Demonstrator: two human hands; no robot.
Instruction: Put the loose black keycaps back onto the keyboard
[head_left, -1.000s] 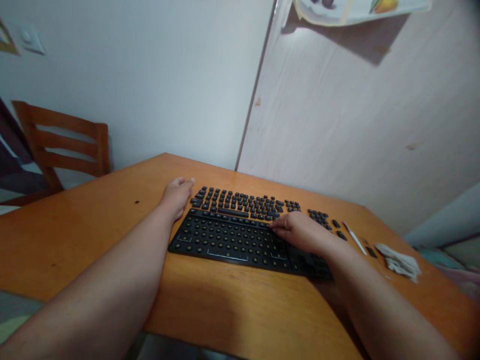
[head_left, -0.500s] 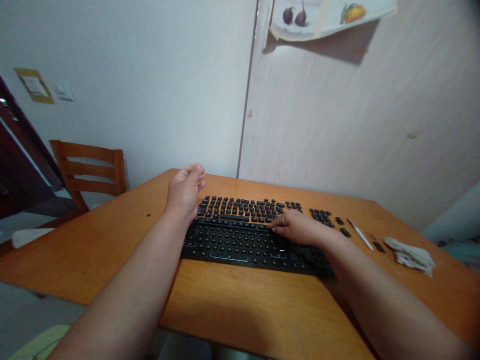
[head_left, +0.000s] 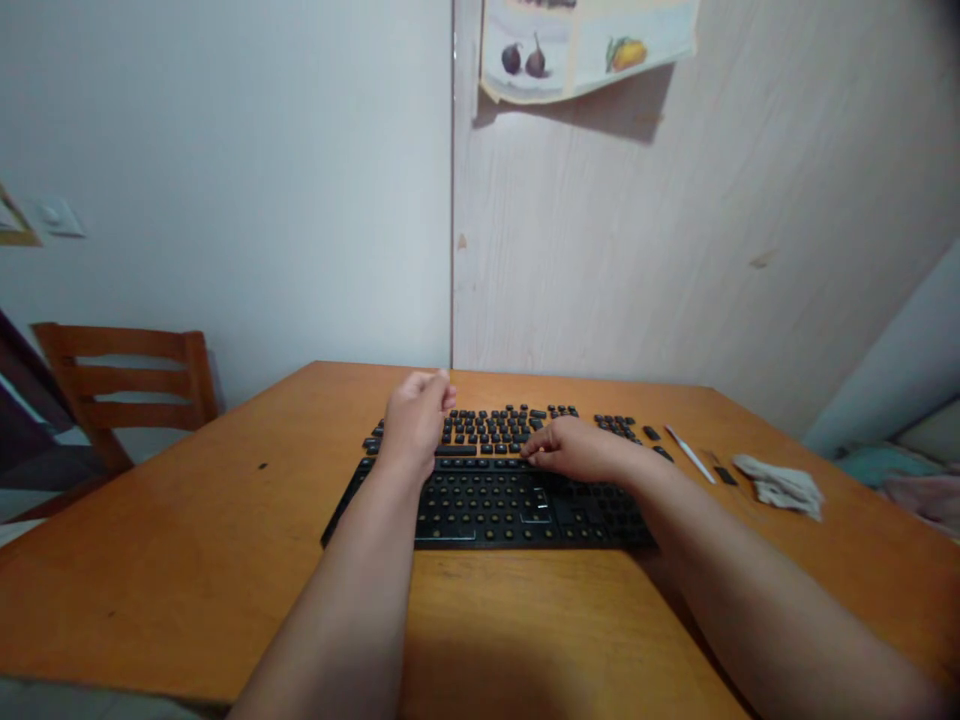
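Observation:
A black keyboard point(head_left: 450, 527) lies on the wooden table, most of its key positions showing bare stems while a row along its far edge bears caps. Behind it, loose black keycaps point(head_left: 491, 432) are spread in rows. My left hand point(head_left: 418, 420) is raised over the left part of these keycaps, fingers curled and closed; whatever it may hold is hidden. With fingertips pinched together, my right hand point(head_left: 570, 447) rests at the keyboard's far edge, right of its middle. I cannot make out what is between those fingers.
To the right lie a white pen-like tool point(head_left: 691, 455), a small dark piece point(head_left: 724, 476) and a crumpled pale cloth point(head_left: 780, 484). One small dark bit point(head_left: 262, 466) is on the table at left. A wooden chair point(head_left: 127, 380) stands beyond the table's left side.
My left hand has moved rightward over the keyboard and keycaps. My right hand stays near the same spot on the far edge. The whole view has swung slightly.

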